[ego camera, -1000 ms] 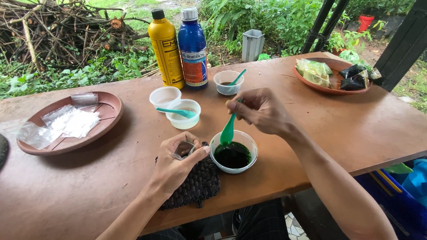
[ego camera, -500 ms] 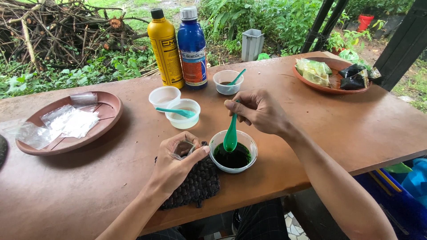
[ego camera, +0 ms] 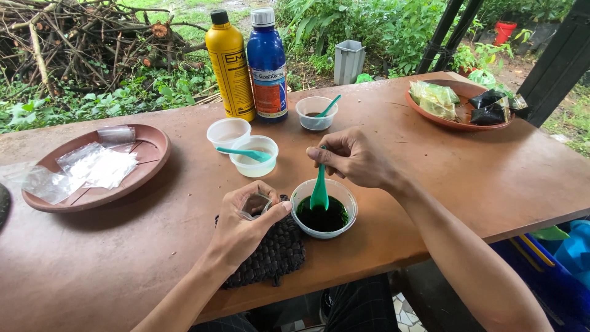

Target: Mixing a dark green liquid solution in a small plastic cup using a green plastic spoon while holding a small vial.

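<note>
Both hands sit close together near the table's front edge: the right hand (ego camera: 353, 158) pinches the top of a green spoon (ego camera: 319, 192) that stands nearly upright, its bowl dipped into the dark green liquid of a small clear cup (ego camera: 324, 208), while the left hand (ego camera: 246, 224) is closed around a small clear bag (ego camera: 255, 203), holding its mouth open just left of that cup. Cup and bag lie side by side above a dark woven mat (ego camera: 273, 255), the spoon-holding hand being nearer the cup. Farther back stand two white cups (ego camera: 243, 142), a yellow bottle (ego camera: 230, 63), a blue bottle (ego camera: 267, 64), and brown trays (ego camera: 150, 161) at either side.
</note>
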